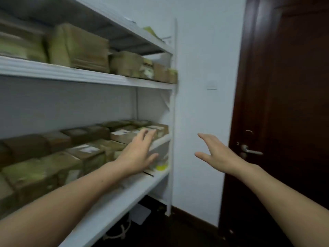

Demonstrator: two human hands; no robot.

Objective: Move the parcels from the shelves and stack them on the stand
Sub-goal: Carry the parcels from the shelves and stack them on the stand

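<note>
Brown cardboard parcels fill a white shelf unit point(170, 107) on my left. Several stand on the upper shelf point(89, 75), among them a tall box point(81, 47). More lie in rows on the lower shelf point(124, 191), with a labelled parcel point(124, 135) near its right end. My left hand point(138, 154) reaches over that right end with fingers spread, close to the labelled parcel; contact is not clear. My right hand point(215, 152) hovers open in the air to the right of the shelf post, holding nothing. The stand is not in view.
A white wall point(204, 68) with a light switch point(211, 85) lies behind the shelf. A dark wooden door point(284, 104) with a metal handle point(251, 150) stands at right. A yellow object point(162, 167) sits at the lower shelf's right end. A white item and cord lie on the dark floor below.
</note>
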